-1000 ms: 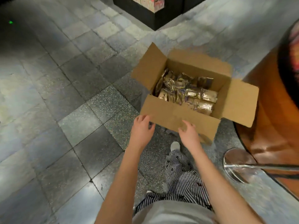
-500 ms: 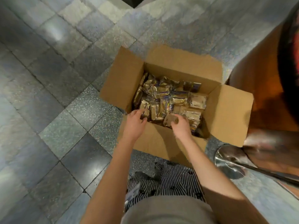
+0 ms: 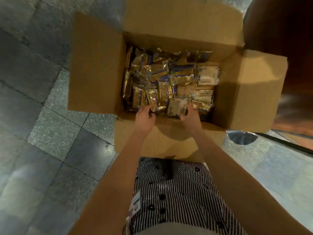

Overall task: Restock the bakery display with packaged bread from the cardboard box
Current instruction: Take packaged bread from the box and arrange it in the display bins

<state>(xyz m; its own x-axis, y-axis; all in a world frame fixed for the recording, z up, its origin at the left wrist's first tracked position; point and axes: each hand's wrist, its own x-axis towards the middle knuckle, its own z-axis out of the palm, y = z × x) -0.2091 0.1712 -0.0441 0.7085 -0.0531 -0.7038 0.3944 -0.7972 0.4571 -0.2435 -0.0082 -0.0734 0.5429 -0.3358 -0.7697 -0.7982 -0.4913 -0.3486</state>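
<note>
An open cardboard box [image 3: 94,68] stands on the floor right below me, its four flaps spread out. It is filled with several packaged breads [image 3: 171,77] in gold and pale wrappers. Both my hands reach over the near wall into the box. My left hand [image 3: 144,119] curls its fingers round the lower end of a gold packet [image 3: 153,99]. My right hand [image 3: 189,116] grips a pale packet [image 3: 176,106] at the front of the box between thumb and fingers.
Grey tiled floor [image 3: 50,133] lies to the left. A round metal stand base [image 3: 240,139] sits on the floor at the right, beside a dark orange-brown curved surface [image 3: 288,56]. My striped trousers [image 3: 169,192] are just below the box.
I have leaned in much closer over the box. Both hands went from the near flap down into the box and closed on packets at its front.
</note>
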